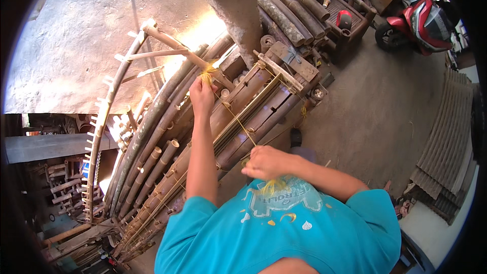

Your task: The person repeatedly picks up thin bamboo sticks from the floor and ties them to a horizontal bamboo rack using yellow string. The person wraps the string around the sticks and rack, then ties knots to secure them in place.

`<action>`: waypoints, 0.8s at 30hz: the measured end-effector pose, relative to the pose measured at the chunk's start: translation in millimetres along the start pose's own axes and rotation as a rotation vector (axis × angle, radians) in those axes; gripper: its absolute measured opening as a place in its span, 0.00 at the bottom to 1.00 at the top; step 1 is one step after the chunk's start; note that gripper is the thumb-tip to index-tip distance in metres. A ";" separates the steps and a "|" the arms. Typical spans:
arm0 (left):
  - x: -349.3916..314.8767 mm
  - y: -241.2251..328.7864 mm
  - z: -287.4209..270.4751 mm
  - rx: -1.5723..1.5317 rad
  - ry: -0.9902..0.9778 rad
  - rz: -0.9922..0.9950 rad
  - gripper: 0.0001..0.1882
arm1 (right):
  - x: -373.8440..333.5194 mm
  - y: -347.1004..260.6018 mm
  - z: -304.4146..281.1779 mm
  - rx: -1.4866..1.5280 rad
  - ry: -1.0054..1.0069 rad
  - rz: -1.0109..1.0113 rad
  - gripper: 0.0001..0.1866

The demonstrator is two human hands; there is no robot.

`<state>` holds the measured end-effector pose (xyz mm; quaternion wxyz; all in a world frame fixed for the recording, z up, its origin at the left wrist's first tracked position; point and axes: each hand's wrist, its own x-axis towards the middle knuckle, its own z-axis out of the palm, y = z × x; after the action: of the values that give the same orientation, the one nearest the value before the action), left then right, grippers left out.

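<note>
Holding the yellow strand (240, 123) before the chest of the blue shirt (233, 243), the person's right hand (271, 163) is closed in a fist around it, and a loose yellow tuft (274, 187) hangs below this hand. From there the strand runs straight toward the upper left, over the thick bamboo poles (244, 91) in the middle of the frame. Beyond, the left hand (203, 95) is raised to the yellow fibres (207, 72) on a slanting bamboo pole (172, 44); one cannot tell if it grips them or only touches them. The step in hand seems to be tightening or tying the strand; the next move probably calls for even tension from the right hand and a steady left one. Farther away, a bamboo pile (286, 15) lies at the upper centre, and a red motorbike (418, 23) stands at the upper right. Hidden are the right palm and the left fingertips; whether the strand joins the fibres is hard to make out, and the lower left corner is too dark to read.
</note>
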<state>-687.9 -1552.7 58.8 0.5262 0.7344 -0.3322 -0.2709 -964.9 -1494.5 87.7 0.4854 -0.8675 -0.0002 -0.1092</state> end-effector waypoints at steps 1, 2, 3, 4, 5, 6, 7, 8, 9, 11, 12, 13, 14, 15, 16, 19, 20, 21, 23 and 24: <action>8.7 -19.0 7.1 0.207 0.064 0.051 0.15 | -2.2 -3.0 -5.1 -0.015 -0.025 0.019 0.20; 10.0 -42.3 10.2 0.424 0.111 0.100 0.16 | -6.4 -4.7 -5.0 -0.020 -0.039 0.045 0.20; 11.4 -85.7 3.0 0.552 0.115 0.132 0.17 | -15.9 11.0 8.5 -0.030 -0.027 0.010 0.20; 20.6 -110.3 3.9 0.663 0.119 0.184 0.18 | -25.9 45.9 26.4 -0.066 -0.009 -0.021 0.20; 22.9 -78.4 27.1 0.722 0.129 0.065 0.19 | -35.1 72.9 30.4 -0.103 0.026 -0.023 0.20; 30.5 -72.6 29.2 0.788 0.040 0.024 0.19 | -26.5 66.2 30.9 -0.036 -0.022 0.045 0.15; 36.5 -71.3 21.9 0.867 -0.060 -0.029 0.20 | -21.7 62.8 24.5 -0.010 -0.116 0.111 0.11; 39.2 -70.2 13.4 0.943 -0.158 -0.085 0.20 | -20.1 62.1 18.4 0.016 -0.213 0.173 0.07; 35.9 -52.4 6.0 1.071 -0.282 0.008 0.20 | -22.9 67.8 10.9 -0.020 -0.007 0.156 0.07; 17.9 8.1 26.7 1.097 -0.242 -0.060 0.21 | -52.5 82.0 -5.4 -0.102 0.385 0.123 0.09; 7.7 28.8 42.6 0.994 -0.206 -0.054 0.22 | -72.4 107.8 -15.7 -0.046 0.362 0.324 0.15; -8.0 41.0 66.7 0.880 -0.239 0.041 0.20 | -85.5 122.0 -25.6 -0.071 0.442 0.527 0.17; -29.5 50.8 94.9 0.771 -0.278 0.138 0.19 | -98.3 160.7 -20.8 0.295 0.554 0.663 0.16; -49.8 34.6 117.4 0.678 -0.310 0.230 0.16 | -93.1 159.8 -33.4 0.880 0.728 0.851 0.16; -61.3 20.9 139.5 0.576 -0.347 0.337 0.14 | -96.1 171.7 -38.5 1.600 0.937 0.766 0.18; -70.3 17.4 162.0 0.621 -0.200 0.199 0.11 | -62.0 96.4 -67.8 1.608 1.666 0.606 0.16; -67.1 18.8 170.0 0.652 -0.140 0.244 0.11 | -48.8 83.2 -76.0 1.488 1.731 0.395 0.14; -70.8 16.9 176.4 0.685 -0.085 0.274 0.11 | -36.7 82.8 -83.3 1.136 1.597 0.231 0.12; -79.8 17.6 184.5 0.721 -0.071 0.223 0.11 | 12.1 83.3 -69.6 0.366 1.366 0.161 0.12; -74.5 21.0 184.2 0.709 -0.064 0.143 0.11 | 34.3 45.4 -99.6 0.149 1.031 0.369 0.12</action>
<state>-877.0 -1609.1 27.3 0.2457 0.8375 -0.4721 -0.1241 -945.4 -1605.9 106.3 0.4936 -0.6506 0.3821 -0.4326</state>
